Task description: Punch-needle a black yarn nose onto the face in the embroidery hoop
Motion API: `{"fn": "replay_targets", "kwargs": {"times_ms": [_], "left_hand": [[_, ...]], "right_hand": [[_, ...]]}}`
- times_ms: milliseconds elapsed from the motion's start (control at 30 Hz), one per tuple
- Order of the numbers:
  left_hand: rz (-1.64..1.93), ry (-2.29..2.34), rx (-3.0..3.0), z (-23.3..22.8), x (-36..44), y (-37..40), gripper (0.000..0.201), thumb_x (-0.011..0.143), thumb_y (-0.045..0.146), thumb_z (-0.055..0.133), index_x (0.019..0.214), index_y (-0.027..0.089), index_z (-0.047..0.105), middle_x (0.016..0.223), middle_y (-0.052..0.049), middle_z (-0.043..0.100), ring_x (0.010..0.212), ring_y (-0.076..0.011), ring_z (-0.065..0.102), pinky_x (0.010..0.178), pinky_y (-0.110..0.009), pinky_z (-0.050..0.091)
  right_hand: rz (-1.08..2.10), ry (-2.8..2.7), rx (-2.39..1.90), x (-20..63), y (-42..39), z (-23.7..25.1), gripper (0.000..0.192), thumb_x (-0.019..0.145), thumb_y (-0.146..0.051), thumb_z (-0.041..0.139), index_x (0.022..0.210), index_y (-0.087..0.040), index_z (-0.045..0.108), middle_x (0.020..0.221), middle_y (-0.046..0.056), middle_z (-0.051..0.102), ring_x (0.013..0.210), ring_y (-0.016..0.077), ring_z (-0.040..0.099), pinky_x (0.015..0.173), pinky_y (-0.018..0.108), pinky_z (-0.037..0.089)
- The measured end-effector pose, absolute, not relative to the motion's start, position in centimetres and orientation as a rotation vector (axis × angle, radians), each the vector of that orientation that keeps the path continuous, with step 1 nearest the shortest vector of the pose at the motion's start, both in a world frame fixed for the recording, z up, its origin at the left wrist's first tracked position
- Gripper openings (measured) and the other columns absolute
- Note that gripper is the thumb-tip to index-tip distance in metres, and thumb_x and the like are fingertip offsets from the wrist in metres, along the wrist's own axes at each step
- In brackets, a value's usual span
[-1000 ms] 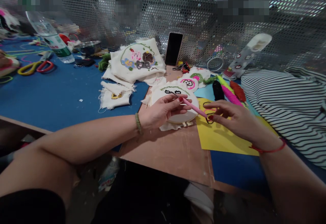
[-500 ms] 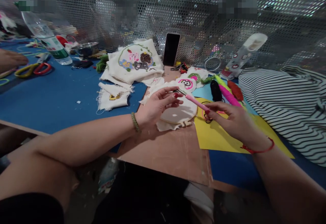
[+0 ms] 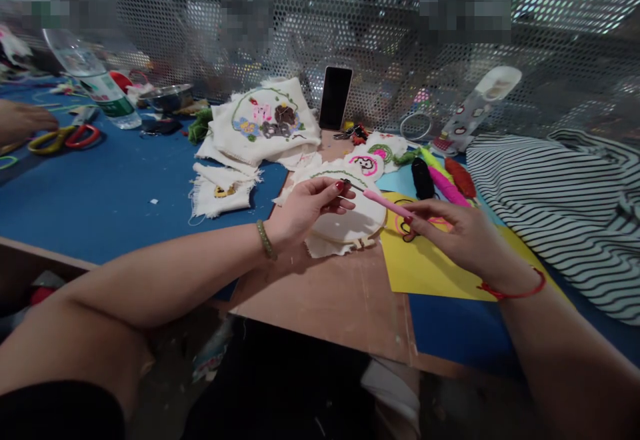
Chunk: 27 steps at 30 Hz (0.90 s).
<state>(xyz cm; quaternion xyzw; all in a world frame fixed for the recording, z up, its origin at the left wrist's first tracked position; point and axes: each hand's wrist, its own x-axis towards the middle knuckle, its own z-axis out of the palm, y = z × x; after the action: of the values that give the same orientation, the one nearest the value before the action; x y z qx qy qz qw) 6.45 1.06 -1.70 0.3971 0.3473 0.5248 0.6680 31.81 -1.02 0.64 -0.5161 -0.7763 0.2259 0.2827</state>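
Over the hooped white cloth's right side, the pink-handled tool slants up-left from the right hand, gripping its handle end; metal tip meets left hand's bunched fingertips, nearest it. Left grip on tip or thread: unclear.

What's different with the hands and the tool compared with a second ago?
The right hand, open at the pink tool's rear end before, has closed on that end. The left hand has let go of the pink tool handle and is now by its metal tip; contact there is unclear. The hooped cloth, phone and yellow sheet stayed put.
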Motion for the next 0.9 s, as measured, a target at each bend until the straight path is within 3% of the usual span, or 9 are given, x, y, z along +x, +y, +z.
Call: {"fn": "replay_targets", "kwargs": {"times_ms": [300, 633, 900], "left_hand": [[1.183, 0.758, 0.895, -1.76, 6.47, 0.85, 0.016, 0.097, 0.014, 0.062, 0.083, 0.012, 0.07, 0.079, -0.005, 0.075, 0.065, -0.0103, 0.07, 0.068, -0.024, 0.051], [1.175, 0.697, 0.868, -1.99, 6.3, 0.83, 0.021, 0.098, 0.015, 0.058, 0.082, 0.012, 0.071, 0.082, -0.007, 0.077, 0.067, -0.0114, 0.07, 0.071, -0.026, 0.052], [1.146, 0.674, 0.831, -2.06, 6.39, 0.88, 0.005, 0.087, 0.009, 0.07, 0.084, 0.013, 0.072, 0.081, -0.005, 0.076, 0.067, -0.0119, 0.07, 0.075, -0.028, 0.054]], "right_hand": [[0.45, -2.147, -1.366, 32.26, -0.91, 0.47, 0.03, 0.092, -0.044, 0.06, 0.108, -0.023, 0.076, 0.101, 0.009, 0.078, 0.093, 0.0279, 0.073, 0.078, 0.04, 0.058], [0.357, -2.141, -1.355, 32.27, -0.94, 0.58, 0.028, 0.092, -0.044, 0.06, 0.106, -0.025, 0.075, 0.098, 0.008, 0.077, 0.089, 0.027, 0.071, 0.076, 0.04, 0.055], [0.321, -2.106, -1.348, 32.17, -1.08, 0.87, 0.026, 0.09, -0.044, 0.061, 0.104, -0.026, 0.075, 0.097, 0.008, 0.076, 0.09, 0.0284, 0.069, 0.08, 0.045, 0.054]]}}
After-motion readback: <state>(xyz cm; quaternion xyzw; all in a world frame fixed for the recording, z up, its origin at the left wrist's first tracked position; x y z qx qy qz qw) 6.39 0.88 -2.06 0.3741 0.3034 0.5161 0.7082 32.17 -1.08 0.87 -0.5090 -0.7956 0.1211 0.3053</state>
